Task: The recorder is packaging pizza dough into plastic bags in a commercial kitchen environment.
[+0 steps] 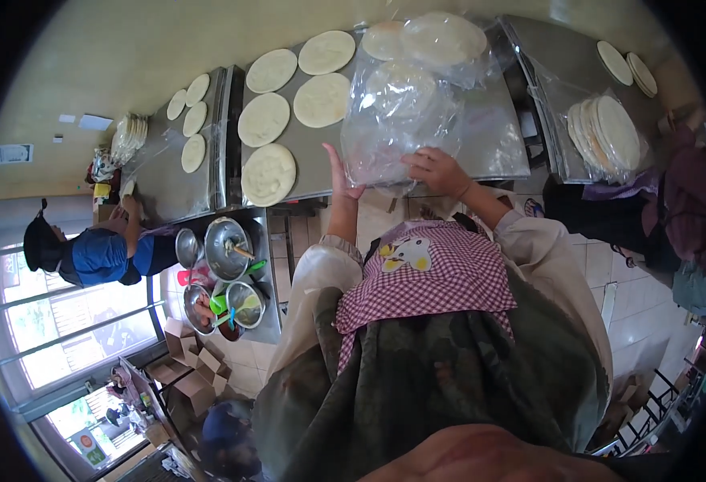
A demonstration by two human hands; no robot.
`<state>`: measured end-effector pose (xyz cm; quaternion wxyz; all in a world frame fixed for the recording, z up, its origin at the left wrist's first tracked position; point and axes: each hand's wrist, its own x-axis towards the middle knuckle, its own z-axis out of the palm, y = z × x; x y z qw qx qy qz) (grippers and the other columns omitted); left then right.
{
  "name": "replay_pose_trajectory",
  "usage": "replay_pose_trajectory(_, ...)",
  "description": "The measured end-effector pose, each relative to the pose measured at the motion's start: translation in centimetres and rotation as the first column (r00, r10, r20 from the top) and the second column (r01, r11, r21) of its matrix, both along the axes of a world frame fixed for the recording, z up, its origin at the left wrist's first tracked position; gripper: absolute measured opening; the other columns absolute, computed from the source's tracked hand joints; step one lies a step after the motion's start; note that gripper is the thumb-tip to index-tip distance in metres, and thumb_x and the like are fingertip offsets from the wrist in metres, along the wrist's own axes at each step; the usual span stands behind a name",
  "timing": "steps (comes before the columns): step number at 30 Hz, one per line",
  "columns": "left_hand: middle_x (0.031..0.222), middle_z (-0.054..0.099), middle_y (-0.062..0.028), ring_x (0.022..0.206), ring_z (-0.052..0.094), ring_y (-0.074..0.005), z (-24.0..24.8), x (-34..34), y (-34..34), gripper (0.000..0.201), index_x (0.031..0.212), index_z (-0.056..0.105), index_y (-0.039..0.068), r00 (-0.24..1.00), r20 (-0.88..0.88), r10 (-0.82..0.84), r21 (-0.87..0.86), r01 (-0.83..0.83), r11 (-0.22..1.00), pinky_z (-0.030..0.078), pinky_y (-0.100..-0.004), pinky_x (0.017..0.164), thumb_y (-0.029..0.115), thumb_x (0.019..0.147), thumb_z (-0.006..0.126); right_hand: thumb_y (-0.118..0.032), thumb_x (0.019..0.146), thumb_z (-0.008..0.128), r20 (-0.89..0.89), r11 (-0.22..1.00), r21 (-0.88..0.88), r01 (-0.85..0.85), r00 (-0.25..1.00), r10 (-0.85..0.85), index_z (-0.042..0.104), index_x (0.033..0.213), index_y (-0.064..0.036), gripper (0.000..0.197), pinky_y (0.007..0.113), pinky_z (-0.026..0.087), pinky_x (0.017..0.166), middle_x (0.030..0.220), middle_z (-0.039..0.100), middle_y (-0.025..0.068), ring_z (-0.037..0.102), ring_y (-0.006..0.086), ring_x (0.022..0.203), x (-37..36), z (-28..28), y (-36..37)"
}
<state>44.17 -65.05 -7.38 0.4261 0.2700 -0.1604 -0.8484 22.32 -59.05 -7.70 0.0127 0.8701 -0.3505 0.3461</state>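
From here, clear bag (377, 157) lies on the steel table (493, 132) at the person's 12 o'clock, left hand (343, 175) fingers spread at its 7, right hand (440, 170) seemingly pinching film at its 5, likely tensioning slippery plastic; flatbreads (264, 121) at the person's 10 sit single-layer, probably against sticking.

Yellowish wall (168, 48), pale tiled floor (646, 293), metal-topped tables (493, 120), bright windows (72, 313) at lower left

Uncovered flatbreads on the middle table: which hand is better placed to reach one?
Probably the left hand: it is open and nearer the uncovered flatbreads; the right hand is farther off, at the plastic bag.
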Motion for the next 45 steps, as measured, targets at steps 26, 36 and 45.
replay_pose_trajectory(26, 0.099, 0.058, -0.0158, 0.091, 0.056, -0.0316, -5.4, 10.5, -17.3, 0.07, 0.122, 0.04, 0.004, 0.136, 0.98, 0.147, -0.198, 0.759, 0.621, 0.045, -0.0361, 0.075, 0.01, 0.06, 0.071, -0.036, 0.062, 0.075, 0.17, 0.107, 0.967, -0.23, 0.278, -0.945, 0.035, 0.123, 0.0008, 0.082, 0.03, 0.038, 0.081, 0.103, 0.047, 0.0119, 0.045, 0.0179, 0.092, 2.7, -7.5, -10.2)
replay_pose_trajectory(36, 0.134, 0.015, -0.0266, 0.125, 0.015, -0.0403, -4.1, 7.2, -13.4, 0.087, 0.131, 0.027, 0.024, -0.051, 0.84, 0.54, 0.012, 0.997, 0.075, 0.012, -0.0574, 0.098, 0.019, 0.058, 0.073, -0.034, 0.07, 0.068, 0.427, 0.443, 0.896, 0.033, 0.208, -0.88, 0.04, 0.121, -0.0058, 0.064, 0.032, 0.038, 0.082, 0.102, 0.054, 0.0099, 0.049, 0.0177, 0.096, 3.4, -6.9, -18.7)
replay_pose_trajectory(45, 0.138, 0.003, -0.0243, 0.123, 0.008, -0.0483, -8.6, 4.2, -8.0, 0.093, 0.135, 0.015, 0.026, 0.006, 0.889, 0.457, -0.225, 0.876, 0.427, 0.012, -0.0645, 0.092, 0.044, 0.06, 0.068, -0.035, 0.071, 0.067, 0.41, 0.514, 0.834, 0.197, 0.401, -0.819, 0.053, 0.107, -0.0055, 0.049, 0.025, 0.041, 0.073, 0.083, 0.06, 0.0046, 0.055, 0.014, 0.072, 3.4, -10.5, -20.2)
